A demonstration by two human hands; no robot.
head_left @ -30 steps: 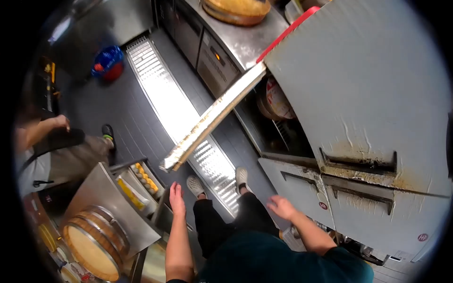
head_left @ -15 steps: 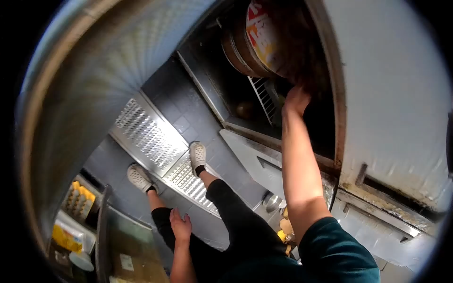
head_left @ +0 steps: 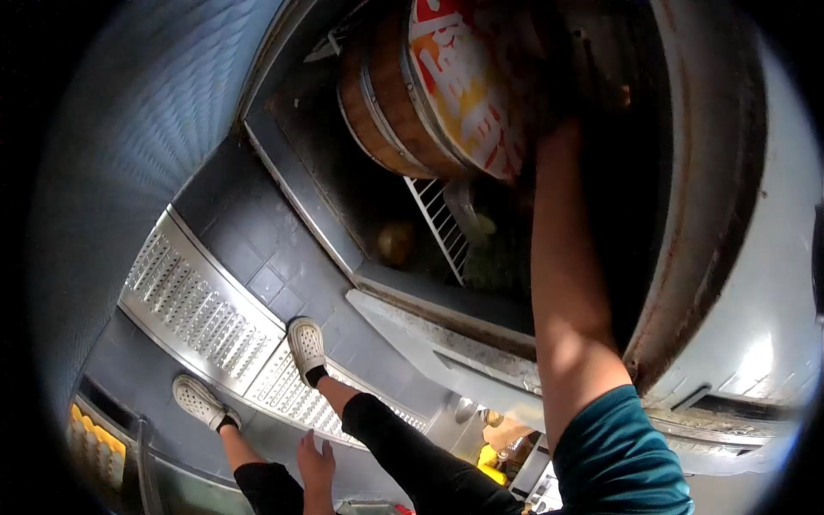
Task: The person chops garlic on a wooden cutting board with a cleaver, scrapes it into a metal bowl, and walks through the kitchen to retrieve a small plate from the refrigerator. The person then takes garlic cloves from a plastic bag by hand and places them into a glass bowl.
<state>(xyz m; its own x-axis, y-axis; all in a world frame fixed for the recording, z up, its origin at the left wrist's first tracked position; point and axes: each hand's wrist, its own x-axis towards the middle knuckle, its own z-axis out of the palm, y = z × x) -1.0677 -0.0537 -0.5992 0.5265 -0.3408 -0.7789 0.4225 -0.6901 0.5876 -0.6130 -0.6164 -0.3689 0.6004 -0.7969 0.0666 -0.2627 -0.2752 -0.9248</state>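
Dimly, right hand [head_left: 555, 120] seems beside wooden tub [head_left: 403, 99], fingers unclear; left hand [head_left: 316, 462], fingers open.

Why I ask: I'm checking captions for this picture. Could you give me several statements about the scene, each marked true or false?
1. The right arm reaches into the open cabinet. True.
2. The left hand is inside the cabinet as well. False: it is outside, low over the floor.
3. The wooden tub has metal bands around it. True.
4. The cover on the tub is plain black. False: it is printed in red, yellow and white.
5. A wire rack shows inside the cabinet. True.
6. Both shoes are solid red. False: they are light-coloured, with holes.
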